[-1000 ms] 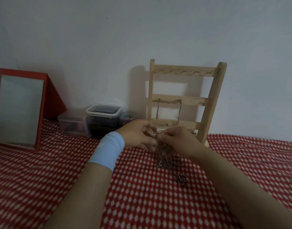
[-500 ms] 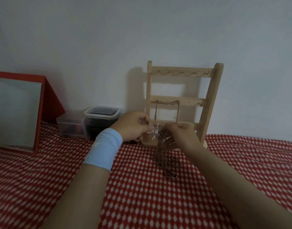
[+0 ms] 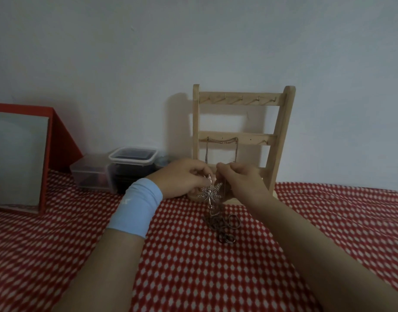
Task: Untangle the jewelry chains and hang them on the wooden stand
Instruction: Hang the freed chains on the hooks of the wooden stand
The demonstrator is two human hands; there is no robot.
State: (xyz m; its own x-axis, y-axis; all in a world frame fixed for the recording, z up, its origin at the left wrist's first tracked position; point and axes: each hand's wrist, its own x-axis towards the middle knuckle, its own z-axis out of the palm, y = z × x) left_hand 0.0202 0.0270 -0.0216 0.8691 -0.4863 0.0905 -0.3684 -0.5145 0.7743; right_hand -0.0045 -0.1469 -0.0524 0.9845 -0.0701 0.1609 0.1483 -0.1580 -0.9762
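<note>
Change: the star pendant (image 3: pixel 210 193), bunched between your fingertips a second ago, now hangs free below them, and the chains trail lower onto the cloth.
Left fingers (image 3: pixel 201 174): curled inward, tips pinching the chain just above the pendant.
Right fingers (image 3: pixel 224 170): curled too, pinching the strands right beside your left fingertips; the two sets of tips nearly touch.
Left hand (image 3: pixel 182 179): knuckles up, held above the cloth, with a pale blue wristband (image 3: pixel 137 210) around the wrist.
Right hand (image 3: pixel 242 179): back of the hand up, level with the left, in front of the foot of the stand.
Forearms: both reach in from the bottom edge and meet at the middle.
Chains (image 3: pixel 222 222): a dark tangle drops from your fingers, its lower loops and rings lying on the cloth (image 3: pixel 216 278).
Stand (image 3: pixel 281 136): wooden, upright against the wall, just behind your hands; one chain (image 3: pixel 221 143) already hangs from its middle bar.
Left side: plastic boxes (image 3: pixel 132 158) by the wall and, further left, a red-framed mirror (image 3: pixel 18 158).
</note>
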